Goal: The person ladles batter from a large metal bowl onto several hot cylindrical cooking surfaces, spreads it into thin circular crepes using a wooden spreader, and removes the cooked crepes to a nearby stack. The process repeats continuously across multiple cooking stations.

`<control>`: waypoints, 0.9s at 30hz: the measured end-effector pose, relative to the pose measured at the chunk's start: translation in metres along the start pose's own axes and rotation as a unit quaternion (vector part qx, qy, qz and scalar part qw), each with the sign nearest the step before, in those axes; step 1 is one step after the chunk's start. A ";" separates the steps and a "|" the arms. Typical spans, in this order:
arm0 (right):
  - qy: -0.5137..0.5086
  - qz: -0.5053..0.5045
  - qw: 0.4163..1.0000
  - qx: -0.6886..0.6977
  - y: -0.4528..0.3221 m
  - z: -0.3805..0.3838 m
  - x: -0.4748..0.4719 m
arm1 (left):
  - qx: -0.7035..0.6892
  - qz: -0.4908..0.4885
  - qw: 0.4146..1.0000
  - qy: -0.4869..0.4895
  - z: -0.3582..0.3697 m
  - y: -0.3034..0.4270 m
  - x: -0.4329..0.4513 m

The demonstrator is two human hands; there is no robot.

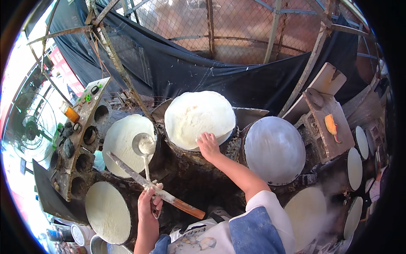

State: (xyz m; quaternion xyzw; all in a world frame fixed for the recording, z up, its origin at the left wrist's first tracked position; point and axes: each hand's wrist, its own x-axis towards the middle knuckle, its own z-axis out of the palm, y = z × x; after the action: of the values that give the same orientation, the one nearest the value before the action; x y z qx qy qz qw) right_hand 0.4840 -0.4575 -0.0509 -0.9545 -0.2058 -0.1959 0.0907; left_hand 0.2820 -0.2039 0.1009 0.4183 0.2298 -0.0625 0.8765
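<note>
My left hand (147,204) grips a metal ladle (146,168) together with a flat wooden stick (187,208) that is crusted with white batter. Pale batter sits in the ladle's bowl, above a round griddle on the left coated with a white layer (119,147). My right hand (209,147) touches the near edge of a thin, round white sheet (198,116) on the middle griddle. That edge looks partly lifted or folded at the lower right, and the fingertips' grip on it cannot be made out. Right of this hand is a bare grey griddle (274,149).
More coated griddles stand at lower left (108,212) and lower right (306,216), where steam rises. A board with an orange-filled jar (69,111) and a fan (31,130) are left. An orange piece of food (330,124) lies on a right-hand slab. Dark cloth (190,76) hangs behind.
</note>
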 end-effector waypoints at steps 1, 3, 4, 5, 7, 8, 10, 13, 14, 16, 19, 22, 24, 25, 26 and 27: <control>-0.035 -0.005 0.999 0.011 0.009 0.000 0.008 | -0.005 -0.001 1.000 0.009 0.001 -0.002 0.003; 0.083 -0.006 0.994 0.072 0.025 -0.006 0.025 | -0.018 0.009 1.000 0.015 0.013 -0.006 0.004; 0.046 0.036 0.991 0.117 0.032 -0.024 0.037 | -0.025 0.014 0.999 0.015 0.017 -0.008 0.005; 0.006 0.079 0.984 0.160 0.041 -0.036 0.047 | -0.032 0.016 0.999 0.015 0.021 -0.010 0.006; 0.112 0.209 0.935 0.263 0.072 -0.050 0.064 | -0.021 0.018 0.999 0.022 0.033 -0.014 0.005; 0.134 0.241 0.926 0.258 0.095 -0.056 0.073 | -0.015 0.021 0.999 0.023 0.037 -0.015 0.005; 0.152 0.303 0.888 0.309 0.148 -0.076 0.082 | -0.018 0.013 1.000 0.013 0.042 -0.019 0.005; 0.256 0.323 0.814 0.410 0.191 -0.125 0.079 | -0.006 0.012 1.000 -0.007 0.048 -0.021 0.003; 0.301 0.312 0.812 0.391 0.202 -0.137 0.076 | 0.002 0.012 1.000 -0.014 0.050 -0.021 0.002; 0.362 0.312 0.802 0.357 0.211 -0.175 0.057 | 0.012 -0.015 0.999 -0.040 0.047 -0.024 -0.003; 0.431 0.324 0.763 0.356 0.214 -0.232 0.000 | 0.023 -0.018 0.998 -0.062 0.041 -0.035 -0.014; 0.494 0.338 0.712 0.368 0.198 -0.296 -0.105 | 0.031 -0.050 0.991 -0.122 0.028 -0.052 -0.030; 0.524 0.376 0.661 0.384 0.138 -0.352 -0.185 | 0.036 -0.106 0.978 -0.176 0.002 -0.056 -0.032; 0.534 0.370 0.649 0.395 0.111 -0.376 -0.230 | 0.032 -0.151 0.962 -0.225 -0.024 -0.062 -0.020; 0.565 0.379 0.625 0.383 0.087 -0.393 -0.271 | 0.049 -0.167 0.964 -0.200 -0.023 -0.060 -0.034; 0.558 0.431 0.615 0.353 0.066 -0.407 -0.313 | 0.054 -0.178 0.957 -0.222 -0.039 -0.059 -0.034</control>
State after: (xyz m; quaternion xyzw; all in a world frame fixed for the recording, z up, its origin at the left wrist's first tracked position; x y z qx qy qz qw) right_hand 0.1130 -0.7316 0.1839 -0.5342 0.2661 -0.5413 0.5924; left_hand 0.2199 -0.2148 0.0536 0.3929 0.0971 -0.3213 0.8562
